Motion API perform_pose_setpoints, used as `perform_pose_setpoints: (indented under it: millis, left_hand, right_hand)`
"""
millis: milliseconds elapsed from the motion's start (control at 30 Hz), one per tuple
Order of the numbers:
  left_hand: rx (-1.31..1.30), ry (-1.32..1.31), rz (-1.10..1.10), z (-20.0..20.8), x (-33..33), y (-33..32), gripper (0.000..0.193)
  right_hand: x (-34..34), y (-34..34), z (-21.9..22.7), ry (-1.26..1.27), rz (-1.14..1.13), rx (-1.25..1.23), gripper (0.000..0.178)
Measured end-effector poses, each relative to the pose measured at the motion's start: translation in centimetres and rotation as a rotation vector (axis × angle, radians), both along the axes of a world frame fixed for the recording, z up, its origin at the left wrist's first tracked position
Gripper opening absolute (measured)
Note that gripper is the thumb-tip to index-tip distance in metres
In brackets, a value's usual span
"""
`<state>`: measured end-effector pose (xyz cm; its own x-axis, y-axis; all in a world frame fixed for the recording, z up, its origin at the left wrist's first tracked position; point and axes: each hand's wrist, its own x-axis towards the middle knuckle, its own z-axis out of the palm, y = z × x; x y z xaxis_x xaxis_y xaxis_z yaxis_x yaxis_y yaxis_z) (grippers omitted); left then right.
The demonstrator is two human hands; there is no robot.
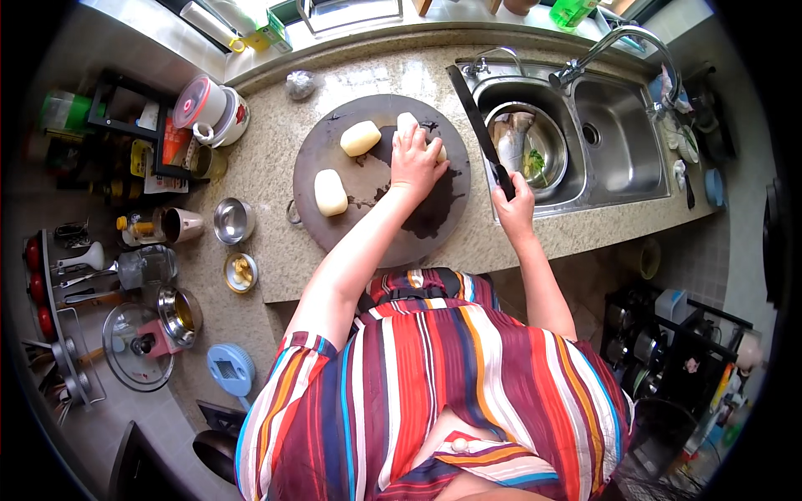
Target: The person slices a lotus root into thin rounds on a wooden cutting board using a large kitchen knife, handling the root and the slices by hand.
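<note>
A round, dark cutting board (368,238) lies on the counter. My left hand (413,160) rests over its far right part, fingers curled down on a peeled, cream-coloured root vegetable (407,122); another pale piece shows partly under the fingers on the right. Two more peeled oblong pieces, a far one (360,139) and a nearer one (331,193), lie apart to the left. My right hand (515,203) is closed round the handle of a long dark kitchen knife (474,113), its blade pointing away beside the sink's left edge, off the board.
The double sink (618,179) on the right holds a metal bowl (561,154) with a fish and some greens in it. A metal cup (234,220) and a small bowl of yellowish pieces (241,273) stand left of the board. A crumpled clear bag (300,84) lies beyond it.
</note>
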<state>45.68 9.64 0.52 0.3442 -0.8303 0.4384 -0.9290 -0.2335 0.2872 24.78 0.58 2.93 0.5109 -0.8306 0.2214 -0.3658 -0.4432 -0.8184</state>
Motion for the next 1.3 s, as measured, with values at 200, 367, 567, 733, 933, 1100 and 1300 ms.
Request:
perform_pose_setpoints:
  millis: [200,367,567,733,933,1100,1300]
  left_hand:
    - [0.183,0.002,0.156,0.8,-0.3,-1.2,0.051]
    - [0.171,0.022,0.089,1.0,-0.4,0.6,0.072]
    - [-0.031,0.045,0.298,5.1,2.4,7.4,0.062]
    - [0.227,0.111,0.728,2.7,4.9,14.7,0.074]
    - [0.033,0.436,0.328,1.5,3.8,16.1,0.069]
    - [0.151,0.364,0.228,1.9,1.3,17.9,0.068]
    - [-0.005,0.201,0.205,3.4,2.4,17.5,0.047]
  right_hand:
    - [-0.1,-0.3,-0.1,-0.025,-0.011,0.022,0.018]
    - [0.7,-0.5,-0.6,-0.052,0.017,0.060,0.016]
    - [0.6,-0.8,0.7,-0.207,0.069,0.107,0.020]
    - [2.8,0.5,4.1,-0.283,0.150,0.143,0.035]
    - [3.3,1.8,3.3,-0.342,0.178,0.389,0.031]
    - [2.7,2.6,4.4,-0.196,0.294,0.242,0.030]
    - [3.1,4.3,5.4,0.210,0.475,-0.034,0.030]
